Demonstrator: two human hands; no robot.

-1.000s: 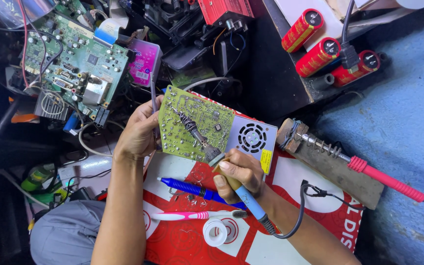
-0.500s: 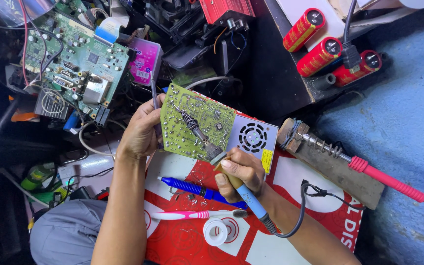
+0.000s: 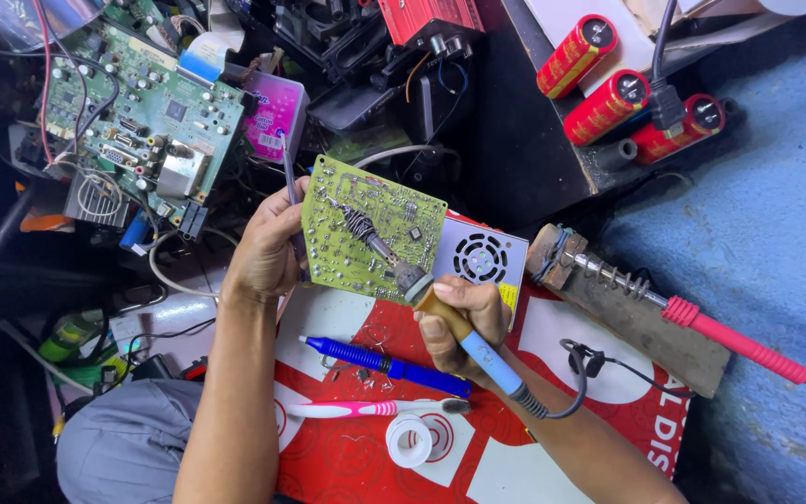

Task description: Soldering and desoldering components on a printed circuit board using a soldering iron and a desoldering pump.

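Soldering iron applied to the solder side of a yellow-green circuit board held tilted above a red and white surface.

Compared with a second ago the left hand has shifted slightly along the board's left edge; the board and iron sit almost as before. The left hand grips the circuit board and pinches slim grey tweezers; the right hand is closed around the blue-handled soldering iron, its metal barrel lying across the board's dull, speckled face. The tip is hard to make out against coiled wire there. A grey metal box with a round fan grille is partly covered by the board. Below lie a blue pen, a pink toothbrush and a white tape roll.
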